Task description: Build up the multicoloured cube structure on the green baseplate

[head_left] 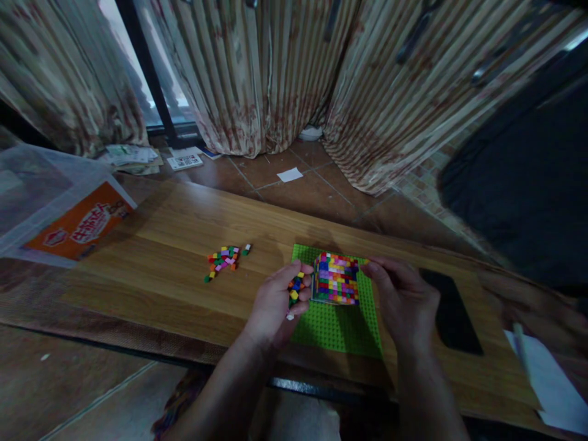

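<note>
A block-shaped build of many-coloured toy bricks (337,278) stands on a green studded baseplate (340,334). Cupped at its left side, my left hand (278,300) holds several loose toy bricks (295,291) in the palm, with its fingertips close to the build. My right hand (402,294) is at the build's upper right corner, its thumb and finger pinched on a small yellow brick (365,262). Whether that brick touches the build I cannot tell. A loose pile of coloured bricks (223,260) lies on the wooden table (165,257) to the left.
A dark flat tablet-like slab (452,311) lies right of the baseplate, with white paper (549,380) farther right. At the far left stands a clear plastic box (59,202) with an orange label. Striped curtains (257,79) hang behind, and a dark bulky shape (523,159) is at right.
</note>
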Tool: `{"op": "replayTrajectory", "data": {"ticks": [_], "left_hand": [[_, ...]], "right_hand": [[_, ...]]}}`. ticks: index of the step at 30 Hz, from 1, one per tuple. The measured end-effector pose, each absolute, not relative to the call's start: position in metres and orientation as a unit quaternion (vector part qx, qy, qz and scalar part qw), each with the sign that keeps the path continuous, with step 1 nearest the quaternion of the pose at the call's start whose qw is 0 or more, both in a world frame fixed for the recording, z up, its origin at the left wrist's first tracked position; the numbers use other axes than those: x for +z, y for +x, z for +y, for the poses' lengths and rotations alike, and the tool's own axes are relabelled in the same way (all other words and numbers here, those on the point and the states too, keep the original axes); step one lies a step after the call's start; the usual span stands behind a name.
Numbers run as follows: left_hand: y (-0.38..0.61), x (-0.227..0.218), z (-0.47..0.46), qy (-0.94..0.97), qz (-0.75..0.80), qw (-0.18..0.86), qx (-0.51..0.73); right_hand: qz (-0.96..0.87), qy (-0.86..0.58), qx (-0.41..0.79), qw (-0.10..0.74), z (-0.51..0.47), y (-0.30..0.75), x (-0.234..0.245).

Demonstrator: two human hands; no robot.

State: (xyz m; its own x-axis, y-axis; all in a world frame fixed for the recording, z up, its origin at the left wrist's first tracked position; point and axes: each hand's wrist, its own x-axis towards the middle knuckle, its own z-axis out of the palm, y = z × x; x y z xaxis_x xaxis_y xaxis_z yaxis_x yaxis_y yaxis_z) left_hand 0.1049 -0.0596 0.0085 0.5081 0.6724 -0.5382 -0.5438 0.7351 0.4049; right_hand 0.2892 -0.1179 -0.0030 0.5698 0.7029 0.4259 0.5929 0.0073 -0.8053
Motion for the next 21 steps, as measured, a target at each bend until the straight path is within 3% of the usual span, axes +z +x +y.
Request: {"op": "replayTrajectory", "data": {"ticks": [6, 10, 21], "left_hand": [[0.105, 0.0084, -0.0589, 0.091, 0.35, 0.863, 0.353], [0.1056, 0.0084, -0.0584, 0.092, 0.353, 0.862, 0.352], [0.104, 0.0085, -0.0595, 0.096, 0.351, 0.863, 0.352]], "right_hand": [[-0.436, -0.688, 0.141, 0.562, -0.1208, 0.2942, -0.0023], [-0.465, -0.686, 0.134, 0.543, -0.1217, 0.2964, -0.0056], [-0.625, -0.706, -0.017, 0.334, -0.1179, 0.2947, -0.0066]]}}
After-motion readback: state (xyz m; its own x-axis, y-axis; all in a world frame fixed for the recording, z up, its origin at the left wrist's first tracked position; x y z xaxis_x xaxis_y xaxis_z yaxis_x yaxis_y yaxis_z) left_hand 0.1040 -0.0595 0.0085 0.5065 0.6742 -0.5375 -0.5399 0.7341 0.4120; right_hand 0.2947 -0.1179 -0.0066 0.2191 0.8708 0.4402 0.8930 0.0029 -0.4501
